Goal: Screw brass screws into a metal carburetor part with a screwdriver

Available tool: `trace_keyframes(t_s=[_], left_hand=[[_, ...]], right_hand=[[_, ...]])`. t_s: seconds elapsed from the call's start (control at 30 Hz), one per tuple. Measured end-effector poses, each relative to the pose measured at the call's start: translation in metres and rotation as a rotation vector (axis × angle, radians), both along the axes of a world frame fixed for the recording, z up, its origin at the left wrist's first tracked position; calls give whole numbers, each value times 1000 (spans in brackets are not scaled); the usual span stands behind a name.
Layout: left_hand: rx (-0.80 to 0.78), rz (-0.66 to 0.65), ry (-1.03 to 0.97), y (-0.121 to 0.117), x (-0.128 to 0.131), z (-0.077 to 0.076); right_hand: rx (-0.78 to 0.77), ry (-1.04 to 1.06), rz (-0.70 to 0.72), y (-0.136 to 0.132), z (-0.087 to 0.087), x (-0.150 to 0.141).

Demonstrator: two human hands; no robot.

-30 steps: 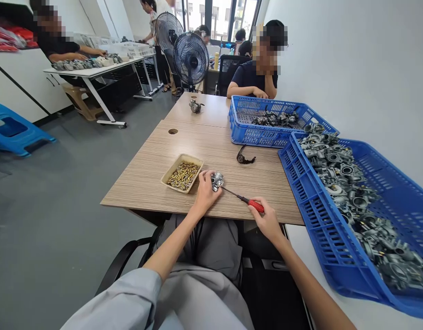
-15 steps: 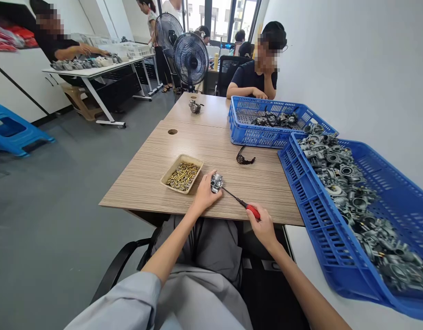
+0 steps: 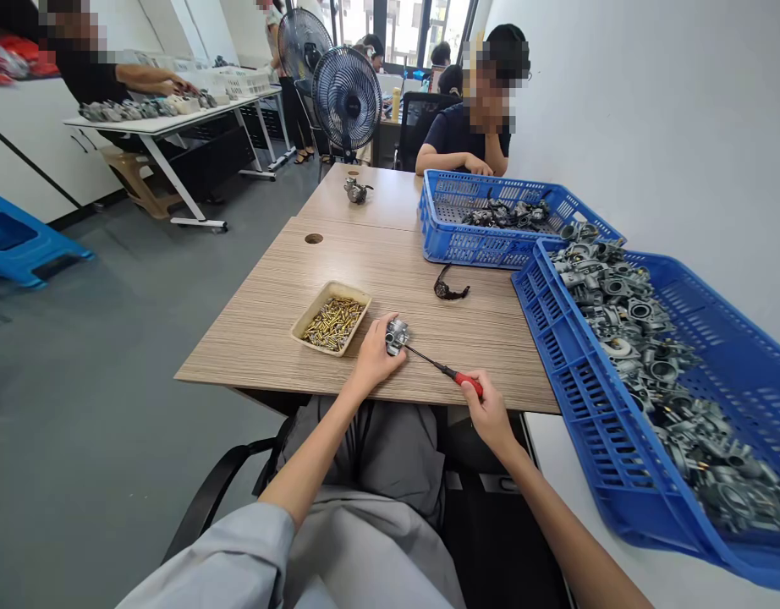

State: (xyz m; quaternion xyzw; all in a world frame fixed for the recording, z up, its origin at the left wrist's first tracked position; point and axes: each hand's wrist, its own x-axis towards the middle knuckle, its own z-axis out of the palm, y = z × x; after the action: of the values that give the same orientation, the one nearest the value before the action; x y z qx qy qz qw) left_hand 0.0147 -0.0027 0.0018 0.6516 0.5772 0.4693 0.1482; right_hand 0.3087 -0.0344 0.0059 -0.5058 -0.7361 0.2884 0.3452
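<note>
My left hand (image 3: 375,355) is closed round a small silver carburetor (image 3: 397,336) on the wooden table (image 3: 269,304). In my right hand (image 3: 489,404) is a screwdriver (image 3: 450,372) with a red and black handle, its shaft slanting up and left. The tip meets the carburetor's right side; the exact spot of contact is too small to make out. Just left of my left hand stands a cream tray (image 3: 294,328) of small brass-coloured parts (image 3: 332,324). A black wristwatch (image 3: 450,289) lies beyond the screwdriver.
On the right, a blue crate (image 3: 580,457) holds many carburetors (image 3: 656,364). Behind it, another blue crate (image 3: 441,241) contains darker ones. A single carburetor (image 3: 357,191) sits on the far table. A person (image 3: 453,139) sits opposite; two fans (image 3: 347,100) stand behind.
The view has shifted slightly. My hands keep their hold on the carburetor and screwdriver, with the right hand turned a little on the handle. The worker at the far left has moved an arm.
</note>
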Motion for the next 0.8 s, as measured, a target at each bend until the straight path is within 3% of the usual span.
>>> trace_keyframes(t_s=[0.17, 0.37, 0.6, 0.8], left_hand=[[-11, 14, -5, 0, 1, 0], [-15, 20, -12, 0, 1, 1], [-18, 18, -12, -2, 0, 2], [-13, 20, -19, -1, 0, 1]], right_hand=[[-56, 57, 18, -1, -4, 1], [14, -56, -12, 0, -5, 3], [-28, 27, 34, -1, -11, 4], [31, -75, -12, 1, -10, 5]])
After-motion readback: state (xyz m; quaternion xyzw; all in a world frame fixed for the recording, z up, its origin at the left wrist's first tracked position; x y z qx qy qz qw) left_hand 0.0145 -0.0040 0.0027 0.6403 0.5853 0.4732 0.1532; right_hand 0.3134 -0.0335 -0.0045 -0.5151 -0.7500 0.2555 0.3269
